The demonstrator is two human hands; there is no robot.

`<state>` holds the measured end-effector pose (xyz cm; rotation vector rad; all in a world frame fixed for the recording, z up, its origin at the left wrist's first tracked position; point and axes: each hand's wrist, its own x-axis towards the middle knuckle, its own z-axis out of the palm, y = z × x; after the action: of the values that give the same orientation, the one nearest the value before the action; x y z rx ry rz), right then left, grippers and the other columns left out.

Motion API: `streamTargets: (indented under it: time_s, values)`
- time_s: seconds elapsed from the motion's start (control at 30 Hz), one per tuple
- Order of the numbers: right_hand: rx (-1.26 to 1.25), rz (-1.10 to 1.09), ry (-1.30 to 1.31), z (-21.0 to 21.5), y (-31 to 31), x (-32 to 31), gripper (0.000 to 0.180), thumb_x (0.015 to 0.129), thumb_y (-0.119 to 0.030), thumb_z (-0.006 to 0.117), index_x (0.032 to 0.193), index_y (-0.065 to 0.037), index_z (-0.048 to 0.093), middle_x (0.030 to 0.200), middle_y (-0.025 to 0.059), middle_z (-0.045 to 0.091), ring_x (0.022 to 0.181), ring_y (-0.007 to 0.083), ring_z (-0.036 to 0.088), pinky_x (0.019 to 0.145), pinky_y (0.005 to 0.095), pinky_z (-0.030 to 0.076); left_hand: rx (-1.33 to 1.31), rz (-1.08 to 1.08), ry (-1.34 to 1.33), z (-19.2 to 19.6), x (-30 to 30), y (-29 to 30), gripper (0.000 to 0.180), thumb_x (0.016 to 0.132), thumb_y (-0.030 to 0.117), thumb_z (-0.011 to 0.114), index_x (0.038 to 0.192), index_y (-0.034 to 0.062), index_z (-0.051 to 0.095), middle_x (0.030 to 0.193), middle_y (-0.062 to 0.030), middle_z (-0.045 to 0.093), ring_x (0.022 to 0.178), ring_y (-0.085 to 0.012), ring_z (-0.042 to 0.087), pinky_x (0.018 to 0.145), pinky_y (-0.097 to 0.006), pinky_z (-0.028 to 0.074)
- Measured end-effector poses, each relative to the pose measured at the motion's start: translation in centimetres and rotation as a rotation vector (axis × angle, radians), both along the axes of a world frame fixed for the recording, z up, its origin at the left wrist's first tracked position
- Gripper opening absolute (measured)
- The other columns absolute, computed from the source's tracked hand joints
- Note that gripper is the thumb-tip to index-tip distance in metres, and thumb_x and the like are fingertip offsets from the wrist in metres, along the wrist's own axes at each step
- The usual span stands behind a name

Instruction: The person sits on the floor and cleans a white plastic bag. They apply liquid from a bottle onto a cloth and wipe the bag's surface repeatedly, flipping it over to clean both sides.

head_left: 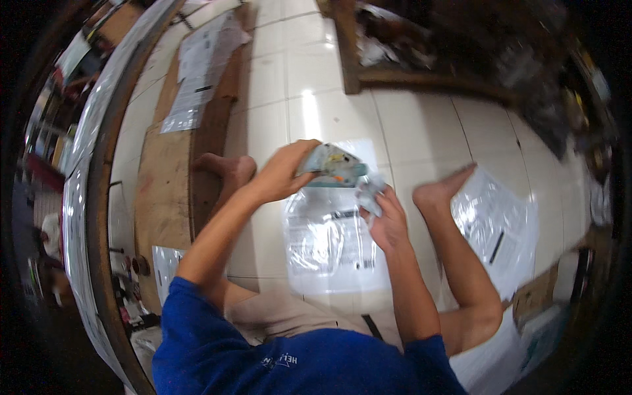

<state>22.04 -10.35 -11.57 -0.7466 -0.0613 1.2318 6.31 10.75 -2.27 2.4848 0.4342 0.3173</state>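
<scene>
My left hand (284,172) is closed on the left side of a boxy grey-green container (329,176), whose surface carries yellow, orange and dark spots. Its exact kind is hard to make out. Close to the container's right end, my right hand (388,222) pinches a crumpled whitish-grey rag or wad (372,195), blurred by motion. Whether the wad touches the container I cannot tell. Below both hands a clear plastic sleeve (336,260) with a printed sheet lies on the tiled floor between my legs.
Another plastic-covered sheet (495,227) lies beside my right foot. To the left runs a low wooden bench (163,178) with more plastic-covered sheets (195,69) on its far part. A dark wooden frame (421,80) with stored items stands at the far right.
</scene>
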Motion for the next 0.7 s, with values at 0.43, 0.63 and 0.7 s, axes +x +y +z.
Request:
streamTargets:
  time_s: [0.43, 0.63, 0.7]
  values:
    - [-0.359, 0.011, -0.434, -0.9, -7.9, 7.0, 0.032, 0.089, -0.008, 0.064, 0.12, -0.01, 0.055, 0.111, 0.0043, 0.062, 0.095, 0.016, 0.06, 0.08, 0.0304, 0.051, -0.427, 0.685, -0.529, -15.7, 16.0, 14.0, 0.064, 0.084, 0.003, 0.066, 0.141, -0.001, 0.038, 0.134, -0.0175, 0.052, 0.13, -0.0269, 0.047, 0.104, -0.036, 0.042]
    - [-0.463, -0.023, -0.397, -0.9, -9.2, 6.7, 0.035, 0.089, 0.002, 0.059, 0.122, -0.007, 0.054, 0.113, 0.0038, 0.06, 0.102, 0.0156, 0.058, 0.089, 0.0302, 0.048, -0.401, 0.545, -0.591, -17.7, 16.4, 16.9, 0.075, 0.081, 0.015, 0.071, 0.147, 0.0095, 0.035, 0.134, -0.0236, 0.052, 0.121, -0.0331, 0.054, 0.101, -0.039, 0.043]
    - [-0.505, -0.05, -0.459, -0.7, -9.5, 7.4, 0.039, 0.089, 0.004, 0.057, 0.127, -0.005, 0.053, 0.116, 0.0048, 0.06, 0.106, 0.0165, 0.057, 0.093, 0.0305, 0.047, -0.618, 0.611, -0.325, -13.6, 17.0, 13.8, 0.09, 0.079, 0.022, 0.074, 0.152, 0.0065, 0.024, 0.145, -0.0252, 0.043, 0.135, -0.0331, 0.043, 0.109, -0.038, 0.037]
